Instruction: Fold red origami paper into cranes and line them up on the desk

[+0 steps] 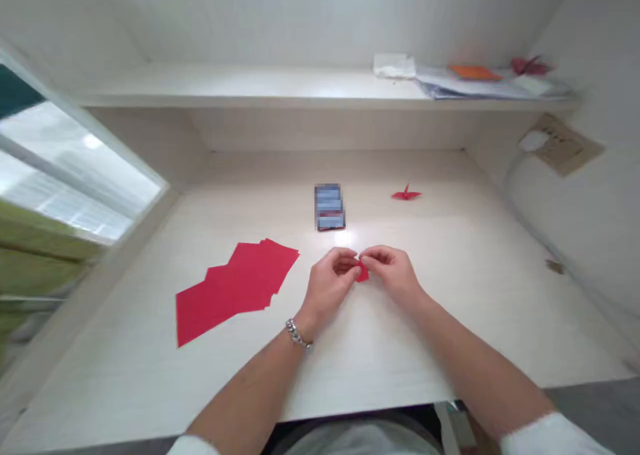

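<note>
A small folded piece of red paper (363,273) is pinched between my two hands, just above the middle of the desk. My left hand (331,276) grips its left side with thumb and fingers, a chain bracelet on the wrist. At its upper right edge, my right hand (393,268) has thumb and forefinger closed on the paper. Fingers cover much of it, so its folded shape is partly hidden. Left of my hands, several red paper sheets (235,281) lie fanned out. A finished red paper crane (407,193) rests farther back on the right.
A phone (330,207) lies behind my hands, its screen blurred. Above the desk (380,355) runs a shelf (240,85) carrying papers (440,85), an orange sheet (474,73) and a red folded paper (530,65). A cable (530,218) runs down the right wall.
</note>
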Tool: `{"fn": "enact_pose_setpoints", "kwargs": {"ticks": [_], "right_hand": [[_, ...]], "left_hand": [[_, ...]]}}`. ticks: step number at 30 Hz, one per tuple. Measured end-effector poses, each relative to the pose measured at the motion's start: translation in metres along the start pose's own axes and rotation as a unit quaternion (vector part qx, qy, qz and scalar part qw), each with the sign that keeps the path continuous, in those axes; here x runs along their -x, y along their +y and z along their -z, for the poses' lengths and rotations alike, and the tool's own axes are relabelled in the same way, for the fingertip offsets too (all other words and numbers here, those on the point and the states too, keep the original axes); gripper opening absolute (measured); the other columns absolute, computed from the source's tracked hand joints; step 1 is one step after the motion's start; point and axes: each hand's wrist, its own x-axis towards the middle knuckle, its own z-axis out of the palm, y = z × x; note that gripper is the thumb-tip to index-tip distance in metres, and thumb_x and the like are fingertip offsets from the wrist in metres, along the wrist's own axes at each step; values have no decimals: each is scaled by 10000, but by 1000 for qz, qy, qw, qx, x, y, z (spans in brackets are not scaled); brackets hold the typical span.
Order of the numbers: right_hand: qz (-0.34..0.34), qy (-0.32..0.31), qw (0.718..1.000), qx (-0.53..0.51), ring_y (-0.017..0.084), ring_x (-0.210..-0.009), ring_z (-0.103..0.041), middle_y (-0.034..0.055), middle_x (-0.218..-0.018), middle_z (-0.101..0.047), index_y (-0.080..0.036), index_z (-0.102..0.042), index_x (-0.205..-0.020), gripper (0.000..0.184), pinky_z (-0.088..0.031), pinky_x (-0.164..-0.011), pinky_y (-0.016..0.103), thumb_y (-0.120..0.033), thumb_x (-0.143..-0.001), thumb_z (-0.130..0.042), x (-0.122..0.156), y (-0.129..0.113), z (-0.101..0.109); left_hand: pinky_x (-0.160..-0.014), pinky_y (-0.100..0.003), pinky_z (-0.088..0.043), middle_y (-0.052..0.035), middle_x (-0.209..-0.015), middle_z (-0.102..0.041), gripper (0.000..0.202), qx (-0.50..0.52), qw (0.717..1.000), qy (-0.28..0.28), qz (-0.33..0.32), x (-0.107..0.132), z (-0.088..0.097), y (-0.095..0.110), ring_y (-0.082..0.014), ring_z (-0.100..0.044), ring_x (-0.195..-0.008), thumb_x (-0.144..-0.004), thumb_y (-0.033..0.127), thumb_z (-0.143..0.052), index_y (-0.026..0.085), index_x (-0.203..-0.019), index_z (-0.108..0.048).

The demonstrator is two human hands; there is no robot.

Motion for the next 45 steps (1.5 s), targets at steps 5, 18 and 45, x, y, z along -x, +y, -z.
{"fn": "enact_pose_setpoints", "kwargs": {"ticks": [5,18,45], "right_hand": [[1,15,999,-37,143,-641,-602,-8,-688,-658,-190,-628,-828,206,-462,-613,264,-248,-662,-735,-1,4,-2],[-64,-89,993,-45,176,-770,-644,58,-856,-705,-161,-666,-899,303,-494,-719,306,-314,-658,-767,-3,10,-1],[-34,-78,995,58,131,-564,-521,-1,-618,-609,-161,-642,-752,244,-392,-542,254,-405,-759,-663,1,11,-3]], "left_hand": [[-698,-283,-545,-48,-816,-685,267,23,999,-19,24,-3,3,-2,-168,-670,-764,-725,201,-719,157,-962,-604],[-588,-240,-496,-24,-651,-687,362,161,982,48,91,-12,11,-6,-139,-642,-589,-591,210,-821,132,-876,-611],[-577,-236,-468,-45,-686,-683,216,-18,999,21,34,-10,9,-4,-137,-609,-608,-749,344,-704,130,-758,-672]]}}
